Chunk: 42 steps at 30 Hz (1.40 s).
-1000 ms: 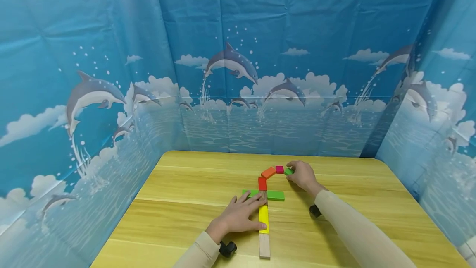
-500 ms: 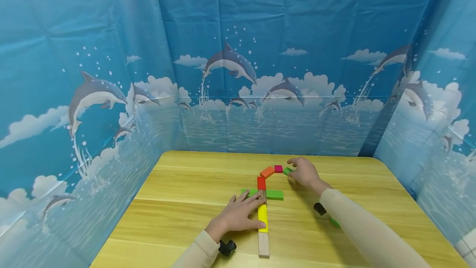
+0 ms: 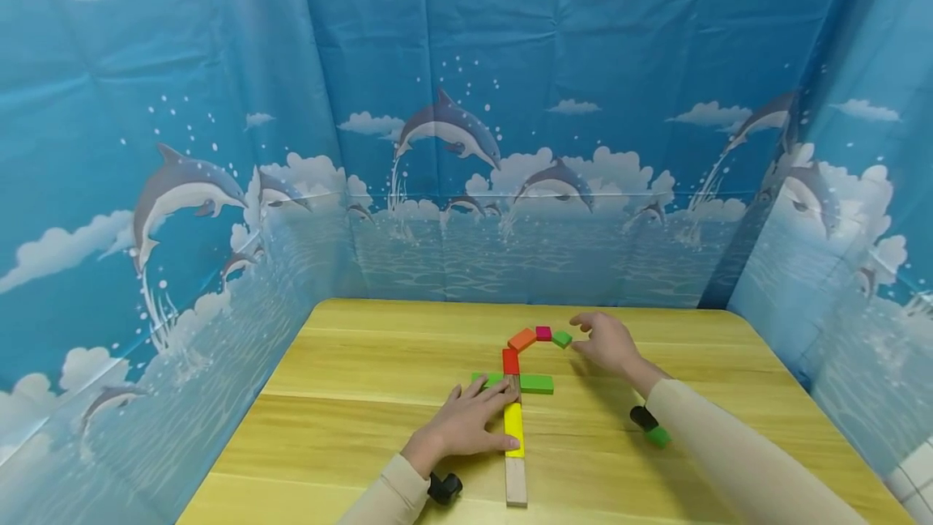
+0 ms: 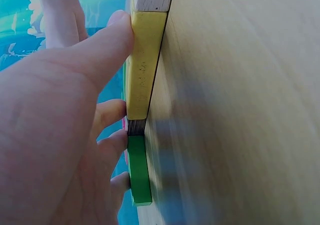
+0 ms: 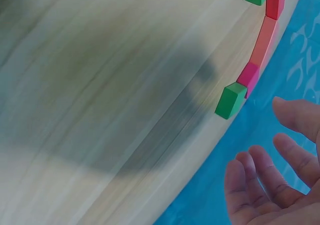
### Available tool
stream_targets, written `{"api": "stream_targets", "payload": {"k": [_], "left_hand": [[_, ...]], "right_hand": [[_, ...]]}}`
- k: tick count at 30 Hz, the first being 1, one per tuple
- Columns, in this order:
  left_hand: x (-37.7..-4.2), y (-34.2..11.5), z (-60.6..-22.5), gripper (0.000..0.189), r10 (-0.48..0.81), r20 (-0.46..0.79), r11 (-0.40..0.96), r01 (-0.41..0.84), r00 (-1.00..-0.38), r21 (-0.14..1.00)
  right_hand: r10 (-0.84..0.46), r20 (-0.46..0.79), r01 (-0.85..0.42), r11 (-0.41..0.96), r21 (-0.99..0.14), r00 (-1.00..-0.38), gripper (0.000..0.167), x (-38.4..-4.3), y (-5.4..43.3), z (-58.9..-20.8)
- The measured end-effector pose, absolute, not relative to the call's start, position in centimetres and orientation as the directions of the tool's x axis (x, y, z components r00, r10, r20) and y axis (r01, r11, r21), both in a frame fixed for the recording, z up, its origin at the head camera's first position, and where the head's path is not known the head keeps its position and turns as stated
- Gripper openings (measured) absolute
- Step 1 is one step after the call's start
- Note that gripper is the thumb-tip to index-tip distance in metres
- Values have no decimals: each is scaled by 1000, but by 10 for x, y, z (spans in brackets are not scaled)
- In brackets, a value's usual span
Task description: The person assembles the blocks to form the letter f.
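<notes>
Flat coloured blocks form a hooked line on the table. From the near end come a pale wood block (image 3: 516,482), a yellow block (image 3: 513,428), a dark brown block crossed by green blocks (image 3: 537,384), a red block (image 3: 510,361), an orange block (image 3: 522,339), a magenta block (image 3: 543,333) and a small green block (image 3: 562,339). My left hand (image 3: 470,421) rests over the line with fingers spread, its thumb on the yellow block and fingertips at the brown and green ones. My right hand (image 3: 611,345), fingers loosely bent and holding nothing, is just right of the small green block.
Another green block (image 3: 658,437) lies on the wooden table (image 3: 350,395), beside the right wrist's black camera mount (image 3: 643,418). A blue dolphin-print curtain (image 3: 452,258) surrounds the table's back and sides.
My right hand has let go of the small green block and drawn back to the right. The green block under that forearm has come into view. My left hand stays in place.
</notes>
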<state>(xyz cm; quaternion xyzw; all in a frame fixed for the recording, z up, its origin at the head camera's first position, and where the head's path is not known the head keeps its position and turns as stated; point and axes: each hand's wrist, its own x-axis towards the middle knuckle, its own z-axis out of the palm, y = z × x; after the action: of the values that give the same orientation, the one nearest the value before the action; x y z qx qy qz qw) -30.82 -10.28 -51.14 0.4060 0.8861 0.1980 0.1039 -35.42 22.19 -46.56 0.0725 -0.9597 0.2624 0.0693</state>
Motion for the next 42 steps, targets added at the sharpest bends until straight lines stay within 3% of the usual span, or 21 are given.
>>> {"api": "stream_targets", "payload": {"k": [26,42], "left_hand": [[-312,-106,-513,81,757,-27,601,679,-653,422],[-312,-105,-514,80,765,-28,587,679,-644,441]], "right_hand": [[-86,248,-210,822,-530,-965,42,-290,253,-460],[-27,230,-155,814,-561,-973,44,-247,283,-470]]}}
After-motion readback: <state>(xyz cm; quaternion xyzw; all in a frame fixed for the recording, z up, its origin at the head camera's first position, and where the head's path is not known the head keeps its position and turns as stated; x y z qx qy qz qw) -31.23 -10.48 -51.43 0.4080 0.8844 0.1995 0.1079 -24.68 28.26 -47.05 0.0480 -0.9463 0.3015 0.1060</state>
